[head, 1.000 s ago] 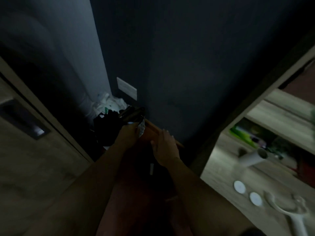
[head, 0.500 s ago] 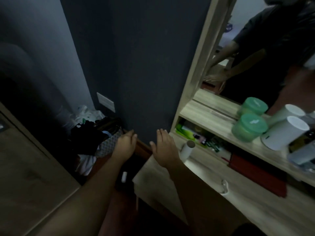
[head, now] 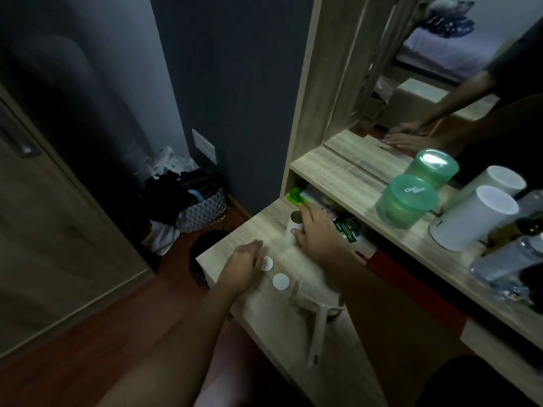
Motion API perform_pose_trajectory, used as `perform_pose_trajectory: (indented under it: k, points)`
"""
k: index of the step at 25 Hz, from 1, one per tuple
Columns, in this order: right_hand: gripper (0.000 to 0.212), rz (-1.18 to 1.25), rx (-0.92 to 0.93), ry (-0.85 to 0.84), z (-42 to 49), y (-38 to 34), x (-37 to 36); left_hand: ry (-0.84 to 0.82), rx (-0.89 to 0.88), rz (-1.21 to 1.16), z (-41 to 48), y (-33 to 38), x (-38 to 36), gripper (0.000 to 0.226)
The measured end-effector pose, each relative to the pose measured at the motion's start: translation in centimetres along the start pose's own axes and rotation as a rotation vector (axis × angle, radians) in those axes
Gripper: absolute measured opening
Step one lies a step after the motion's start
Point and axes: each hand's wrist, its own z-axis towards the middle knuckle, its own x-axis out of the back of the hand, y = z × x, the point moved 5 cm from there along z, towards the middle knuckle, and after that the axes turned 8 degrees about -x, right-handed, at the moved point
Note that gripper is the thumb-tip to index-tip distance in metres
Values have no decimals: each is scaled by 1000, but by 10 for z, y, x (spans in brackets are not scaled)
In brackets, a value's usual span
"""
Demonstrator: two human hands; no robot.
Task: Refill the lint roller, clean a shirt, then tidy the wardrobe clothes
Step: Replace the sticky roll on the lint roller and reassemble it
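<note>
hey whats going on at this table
A person is working on a lint roller refill at a wooden table. The right hand grips a white roll standing upright near the shelf. The left hand touches one of two white caps; whether it has pinched it is unclear. The other cap lies just beside it, and the roller handle lies on the table with no roll on it.

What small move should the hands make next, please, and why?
Probably lift the roll: the right hand wraps it, the left hand touches a cap, and the bare roller handle lies close by on the desk.
</note>
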Motion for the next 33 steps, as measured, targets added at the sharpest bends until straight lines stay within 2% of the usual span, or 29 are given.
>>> perform_pose_trajectory:
  k: [3,7,12,15,17,21,25,28,30,33]
  points:
    - [76,-42,57,-57,15,5,-7,-91,-92,91,3,-4,-24,35]
    - [83,-58,83,-165,25,6,-31,-240,-66,210,10,-20,-48,47]
    - [60,53,-4,-164,29,7,-33,-280,-66,377,19,-23,-59,45]
    - [50,64,28,-158,26,8,-29,-308,-78,386,23,-25,-65,38]
    - [47,112,-3,-167,23,14,-27,-310,-27,344,22,-28,-66,33]
    - [42,163,2,-141,13,23,-19,-162,117,251,14,-12,-46,29]
    - [42,249,17,-116,1,28,-7,-6,196,139,4,2,-27,52]
    - [40,407,-11,-74,-9,37,4,112,278,27,1,15,-11,55]
    - [39,493,1,-61,-15,43,9,268,370,-134,-2,24,-2,51]
    - [40,662,-10,-65,-27,54,14,414,532,-573,-7,32,-8,44]
